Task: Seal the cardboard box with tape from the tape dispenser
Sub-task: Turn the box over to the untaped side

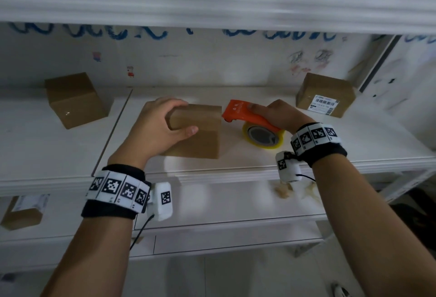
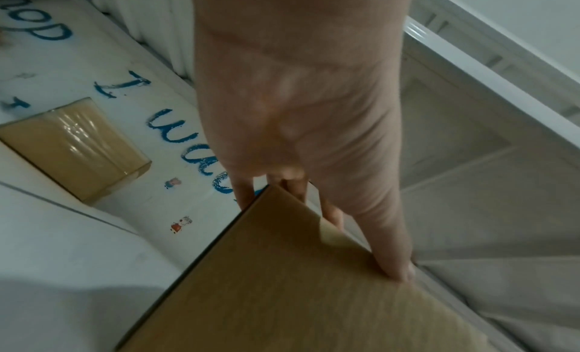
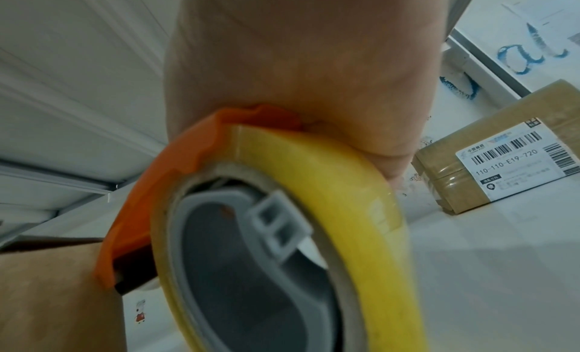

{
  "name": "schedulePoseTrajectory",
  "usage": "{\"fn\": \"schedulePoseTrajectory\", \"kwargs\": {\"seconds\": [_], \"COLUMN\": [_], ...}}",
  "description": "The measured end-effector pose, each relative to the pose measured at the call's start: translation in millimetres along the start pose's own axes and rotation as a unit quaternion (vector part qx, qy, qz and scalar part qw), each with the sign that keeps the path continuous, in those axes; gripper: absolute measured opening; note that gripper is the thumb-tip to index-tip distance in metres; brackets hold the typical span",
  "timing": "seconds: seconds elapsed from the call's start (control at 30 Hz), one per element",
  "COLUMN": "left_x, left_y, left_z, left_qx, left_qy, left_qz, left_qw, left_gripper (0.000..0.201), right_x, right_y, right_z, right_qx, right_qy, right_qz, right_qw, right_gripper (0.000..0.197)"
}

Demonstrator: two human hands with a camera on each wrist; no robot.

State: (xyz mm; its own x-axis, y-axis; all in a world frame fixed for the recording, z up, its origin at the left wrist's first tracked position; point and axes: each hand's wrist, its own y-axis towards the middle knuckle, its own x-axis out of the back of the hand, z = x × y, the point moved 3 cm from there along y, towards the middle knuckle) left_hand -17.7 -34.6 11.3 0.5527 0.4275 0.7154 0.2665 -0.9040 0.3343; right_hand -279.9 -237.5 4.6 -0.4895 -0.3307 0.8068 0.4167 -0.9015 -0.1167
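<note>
- The left hand [image 1: 157, 127] curls over the top left corner of the cardboard box [image 1: 195, 131], thumb on the near face and fingers over the far edge, gripping it.
- The box stands on the white counter [image 1: 259, 164], between the two hands.
- The right hand [image 1: 280, 114] wraps around the orange tape dispenser [image 1: 240, 112], holding it tightly; its front end touches the box's top right edge.
- The yellowish tape roll [image 3: 329, 174] sits in the dispenser just under the right palm.
- A labelled parcel [image 1: 326, 95] lies beyond the right hand; a plain brown box [image 1: 75, 99] lies well left of the left hand.
</note>
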Motion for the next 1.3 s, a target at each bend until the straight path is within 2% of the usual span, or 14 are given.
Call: {"fn": "schedulePoseTrajectory", "kwargs": {"seconds": [0.23, 0.57, 0.7, 0.77, 1.03, 1.2, 1.3], "left_x": [-7, -13, -13, -14, -27, -28, -33], "left_y": [0, -7, -7, -7, -7, -7, -6], "left_z": [1, 0, 2, 1, 0, -3, -7], "left_qx": [-0.014, -0.015, -0.018, -0.021, -0.039, -0.035, -0.043], "left_qy": [0.084, 0.082, 0.081, 0.082, 0.085, 0.078, 0.074], "left_qz": [-0.018, -0.032, -0.030, -0.035, -0.078, -0.079, -0.084], "left_qw": [0.996, 0.996, 0.996, 0.996, 0.993, 0.993, 0.993], "left_gripper": [0.062, 0.063, 0.065, 0.064, 0.040, 0.038, 0.038], "right_x": [3, 8, 22, 35, 80, 74, 63], "right_y": [-2, -16, -31, -34, -46, -57, -54], "right_z": [1, -2, 0, 4, 68, 101, 119], "right_qx": [0.005, 0.001, 0.019, 0.031, 0.091, 0.107, 0.113], "right_qy": [-0.007, 0.075, 0.140, 0.164, 0.114, 0.115, 0.117], "right_qz": [0.003, 0.010, -0.008, -0.022, -0.015, -0.001, 0.025], "right_qw": [1.000, 0.997, 0.990, 0.986, 0.989, 0.988, 0.986], "right_gripper": [0.074, 0.075, 0.058, 0.059, 0.068, 0.044, 0.050]}}
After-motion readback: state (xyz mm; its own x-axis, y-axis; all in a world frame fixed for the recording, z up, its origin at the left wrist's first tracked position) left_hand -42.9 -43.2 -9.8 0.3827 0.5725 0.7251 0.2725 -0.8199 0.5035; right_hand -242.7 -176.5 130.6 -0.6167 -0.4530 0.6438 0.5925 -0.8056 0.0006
